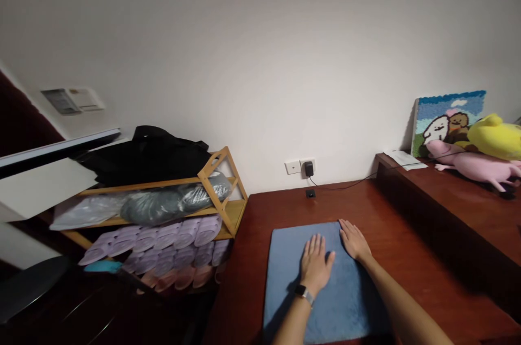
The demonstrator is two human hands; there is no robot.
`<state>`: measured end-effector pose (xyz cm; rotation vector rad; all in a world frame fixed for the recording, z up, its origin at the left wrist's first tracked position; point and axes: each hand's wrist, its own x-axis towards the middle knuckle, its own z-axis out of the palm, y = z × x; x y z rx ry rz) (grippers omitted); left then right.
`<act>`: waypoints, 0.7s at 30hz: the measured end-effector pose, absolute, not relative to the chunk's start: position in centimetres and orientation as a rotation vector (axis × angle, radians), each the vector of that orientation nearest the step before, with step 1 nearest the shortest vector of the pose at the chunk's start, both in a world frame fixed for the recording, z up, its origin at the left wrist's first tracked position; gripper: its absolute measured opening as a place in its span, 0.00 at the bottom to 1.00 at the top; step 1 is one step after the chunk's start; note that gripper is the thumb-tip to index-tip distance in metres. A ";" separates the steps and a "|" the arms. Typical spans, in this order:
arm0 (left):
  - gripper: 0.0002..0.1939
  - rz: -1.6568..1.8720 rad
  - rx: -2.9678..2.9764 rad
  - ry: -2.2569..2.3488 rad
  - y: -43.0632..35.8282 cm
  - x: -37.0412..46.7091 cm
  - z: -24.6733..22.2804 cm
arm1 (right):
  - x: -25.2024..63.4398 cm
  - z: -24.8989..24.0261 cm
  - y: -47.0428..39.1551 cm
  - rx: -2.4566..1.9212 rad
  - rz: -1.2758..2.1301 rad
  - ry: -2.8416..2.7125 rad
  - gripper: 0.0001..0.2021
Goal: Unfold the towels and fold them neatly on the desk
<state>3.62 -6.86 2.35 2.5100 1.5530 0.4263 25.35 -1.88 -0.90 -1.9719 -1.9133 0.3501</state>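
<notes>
A blue, soft-looking rectangular mat (285,269) lies flat on the reddish-brown wooden desk (260,220). My left hand (316,264), with a watch (304,294) on its wrist, rests palm down on the middle of the mat, fingers stretched out and thumb apart. At the mat's far right corner is my right hand (355,240), laid along the edge with its fingers extended. Neither hand holds anything.
Left of the desk, a wooden rack (228,182) carries a black bag (150,155), plastic-wrapped bundles and rows of slippers (171,234). A black plug (309,168) sits in the wall socket, its cord running right. Plush toys (472,163) and a dog picture (451,114) occupy the raised surface.
</notes>
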 end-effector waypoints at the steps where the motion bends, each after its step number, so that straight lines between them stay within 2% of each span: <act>1: 0.37 0.400 2.490 1.636 -6.5 1.2 2.4 | 25.4 -1.0 -1.9 -1.972 0.351 -1.909 0.34; 5: 0.38 0.292 2.383 1.909 -6.0 -8.5 2.1 | 25.4 -1.4 -1.9 -1.973 0.363 -1.892 0.34; 8: 0.39 0.277 2.293 1.981 -6.4 -12.7 1.1 | 25.5 -1.5 -2.0 -1.964 0.366 -1.881 0.34; 16: 0.38 0.316 2.277 1.969 -6.9 -13.5 0.2 | 25.5 -0.2 -2.2 -1.928 0.373 -1.797 0.34; 21: 0.39 0.328 2.276 1.991 -6.3 -13.7 -0.4 | 26.2 0.5 -8.5 -1.778 0.322 -1.732 0.33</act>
